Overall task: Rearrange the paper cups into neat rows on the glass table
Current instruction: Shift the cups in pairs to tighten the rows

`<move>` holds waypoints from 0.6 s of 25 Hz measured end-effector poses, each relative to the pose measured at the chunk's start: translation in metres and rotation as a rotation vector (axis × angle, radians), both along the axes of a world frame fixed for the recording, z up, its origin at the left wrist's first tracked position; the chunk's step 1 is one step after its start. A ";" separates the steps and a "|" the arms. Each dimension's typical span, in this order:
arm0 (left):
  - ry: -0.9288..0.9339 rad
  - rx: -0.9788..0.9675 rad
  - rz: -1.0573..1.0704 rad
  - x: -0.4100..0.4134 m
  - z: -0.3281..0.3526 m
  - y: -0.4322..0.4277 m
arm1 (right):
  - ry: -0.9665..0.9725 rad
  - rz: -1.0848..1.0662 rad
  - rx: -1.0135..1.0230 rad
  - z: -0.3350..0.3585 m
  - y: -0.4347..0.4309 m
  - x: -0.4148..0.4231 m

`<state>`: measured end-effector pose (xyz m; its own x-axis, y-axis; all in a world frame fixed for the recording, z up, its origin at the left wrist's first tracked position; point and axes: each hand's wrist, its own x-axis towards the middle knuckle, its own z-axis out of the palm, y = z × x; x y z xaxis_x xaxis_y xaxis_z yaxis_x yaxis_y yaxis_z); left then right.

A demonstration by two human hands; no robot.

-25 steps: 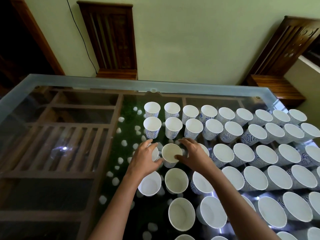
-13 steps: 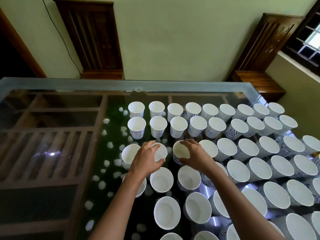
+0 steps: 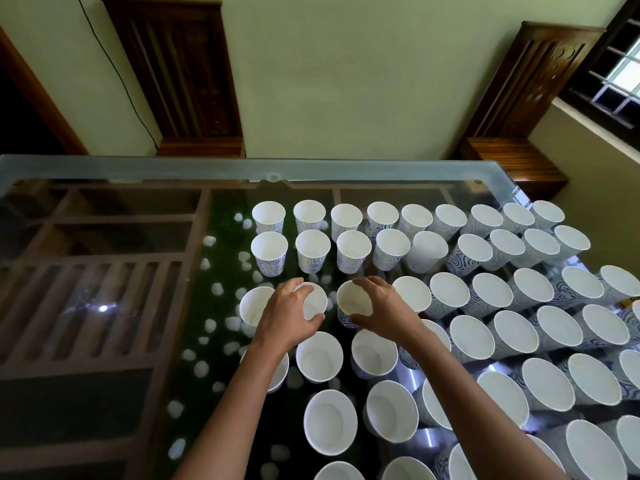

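Several white paper cups with blue swirl patterns stand upright in rows on the glass table [image 3: 138,171], filling its right half. My left hand [image 3: 284,315] curls round one cup [image 3: 316,301] in the third row. My right hand [image 3: 384,310] grips the neighbouring cup [image 3: 353,303], thumb at its near side and fingers over the far rim. A further cup [image 3: 254,304] stands just left of my left hand, at the row's left end.
Under the glass lie a wooden slatted frame [image 3: 97,299], a green mat and scattered white pebbles [image 3: 209,325]. Two dark wooden chairs [image 3: 194,98] [image 3: 516,109] stand against the wall behind the table. A window [image 3: 620,77] is at upper right.
Both hands have moved apart, each with a cup. A cup now stands uncovered left of my left hand. The camera view has shifted.
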<state>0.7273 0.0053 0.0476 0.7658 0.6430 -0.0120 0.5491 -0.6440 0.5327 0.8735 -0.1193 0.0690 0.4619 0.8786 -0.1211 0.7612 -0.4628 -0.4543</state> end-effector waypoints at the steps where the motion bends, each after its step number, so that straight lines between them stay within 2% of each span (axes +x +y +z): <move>1: 0.001 0.005 -0.001 0.001 0.000 -0.001 | 0.004 0.000 0.003 0.000 -0.001 0.000; 9: -0.044 0.014 -0.105 0.025 0.004 -0.026 | -0.002 -0.075 0.096 0.009 -0.026 0.024; 15: -0.008 -0.009 -0.111 0.055 0.003 -0.045 | -0.024 -0.117 0.015 0.010 -0.060 0.066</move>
